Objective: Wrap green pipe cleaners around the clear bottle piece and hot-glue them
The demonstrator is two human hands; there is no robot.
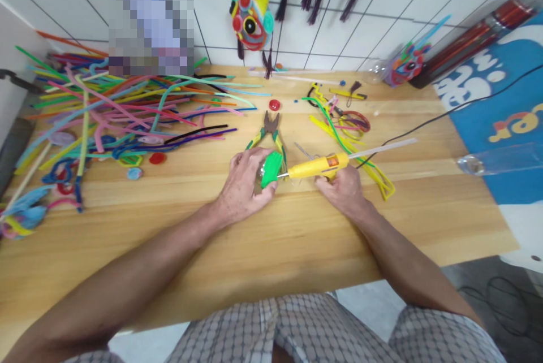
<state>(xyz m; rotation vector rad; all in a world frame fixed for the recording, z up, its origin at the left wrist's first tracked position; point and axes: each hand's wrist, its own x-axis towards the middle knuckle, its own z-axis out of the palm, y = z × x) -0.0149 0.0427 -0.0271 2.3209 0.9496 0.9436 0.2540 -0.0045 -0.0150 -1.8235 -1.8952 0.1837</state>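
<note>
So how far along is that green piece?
Early, it seems. Done: green material sits on the shiny piece. In hand: the left hand holds both; the right hand has the glue gun, nozzle at the green. Probably left: coloured features like the hanging mask's, none visible.

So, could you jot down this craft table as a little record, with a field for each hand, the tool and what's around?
left hand: holds a green piece; the hand is nearer the pipe-cleaner pile
right hand: the hand grips a yellow glue gun
tool tip: points left, at the green piece; contact unclear
behind the hands: open pliers, red cap
far left: pile of colored pipe cleaners
wall: hanging mask ornament
surface: wooden table
</note>
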